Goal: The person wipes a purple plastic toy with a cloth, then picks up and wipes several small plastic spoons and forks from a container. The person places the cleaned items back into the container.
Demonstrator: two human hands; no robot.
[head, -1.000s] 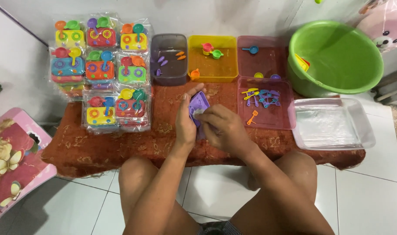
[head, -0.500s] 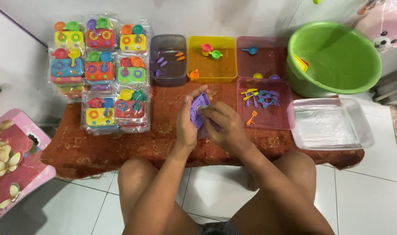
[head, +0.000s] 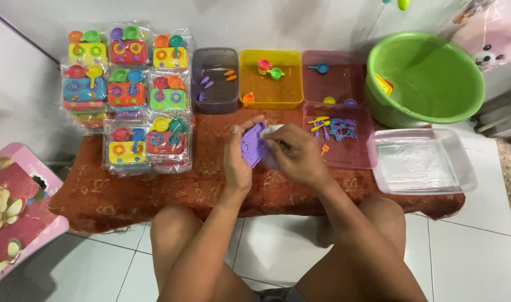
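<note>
While the left hand [head: 237, 162] grips the purple toy stove [head: 253, 145] upright over the red cloth [head: 171, 190], the right hand [head: 294, 154] pinches a clear bag [head: 273, 130] against it, so bagging looks underway, needing the opening held wide.

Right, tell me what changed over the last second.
Little changed. Both hands lifted slightly: the left hand keeps gripping the purple toy stove piece, tilted a bit more upright, while the right hand now works a clear bag against it. The packed toy sets, trays and green basin stayed put.
</note>
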